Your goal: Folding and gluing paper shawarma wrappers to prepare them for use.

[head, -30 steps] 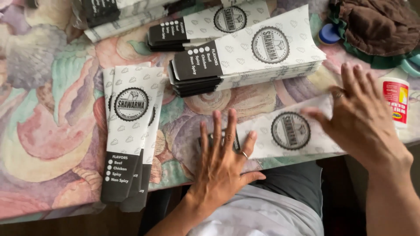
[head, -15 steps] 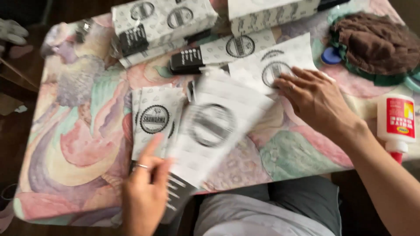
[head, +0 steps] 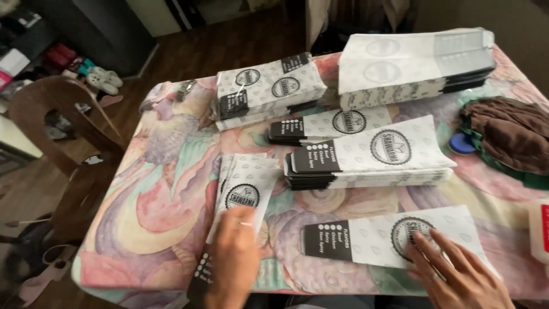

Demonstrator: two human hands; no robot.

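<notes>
White paper with a black end panel and a round black emblem makes up the flat printed bag [head: 382, 239] at lower right, its long axis running left to right. The right hand [head: 457, 276] is spread flat on its right end, nothing clasped. The left hand [head: 233, 257] is pressed, open-palmed, on the small upright pile of like bags [head: 243, 189] at lower centre.

Dark wooden floor [head: 240, 46], wooden chair [head: 51, 114] at left, pastel floral tablecloth [head: 154, 212]

Bag stacks [head: 366, 157] lie behind, seemingly, single bag [head: 394, 237].
</notes>
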